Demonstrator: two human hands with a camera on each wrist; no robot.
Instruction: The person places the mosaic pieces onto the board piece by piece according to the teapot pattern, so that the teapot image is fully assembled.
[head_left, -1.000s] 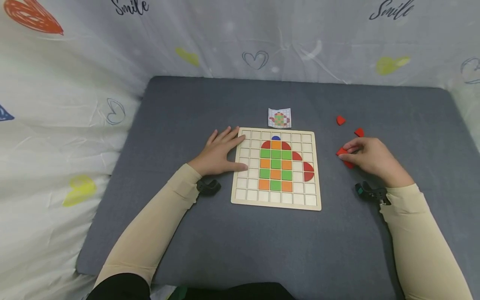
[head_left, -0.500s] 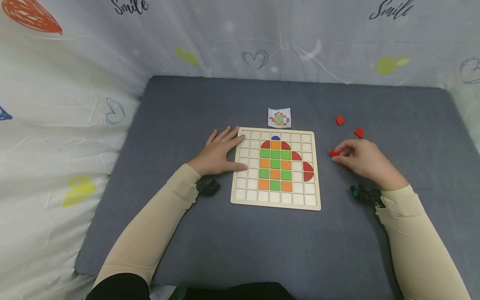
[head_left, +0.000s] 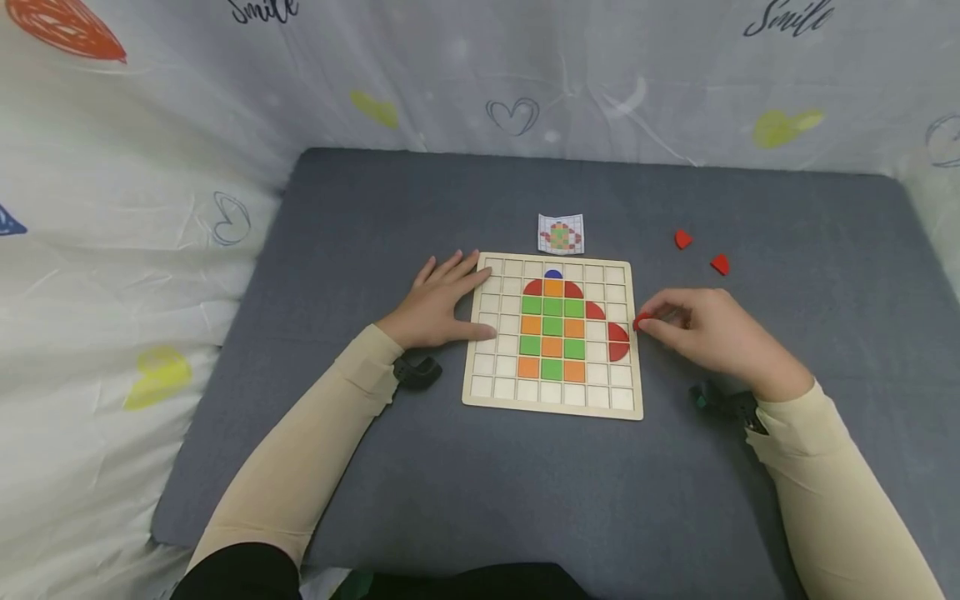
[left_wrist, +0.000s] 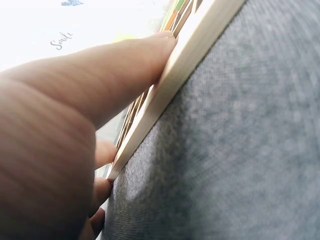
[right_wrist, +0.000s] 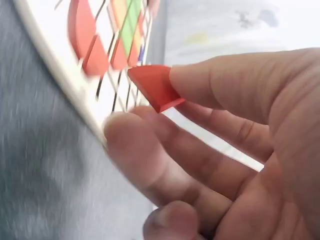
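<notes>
A square wooden grid board (head_left: 502,406) lies mid-table, with green and orange square tiles, red quarter-round tiles and one blue piece (head_left: 553,274) in its cells. My left hand (head_left: 438,308) rests along the board's left edge, fingers spread and straight, thumb on the rim. At the right edge, my right hand (head_left: 705,333) pinches a red quarter-round tile (right_wrist: 155,86) between thumb and fingers, just above the board in the right wrist view. Several red tiles sit in the right part of the pattern, including a pair (head_left: 618,342) near the right border.
Two loose red tiles, one farther back (head_left: 682,239) and one nearer (head_left: 720,264), lie on the grey tabletop right of the board. A small printed pattern card (head_left: 560,234) lies behind the board. A printed white curtain (head_left: 450,75) hangs behind the table.
My right hand has picked up a red tile from the table and carried it left to the board's right edge. The left hand stays on the board.
</notes>
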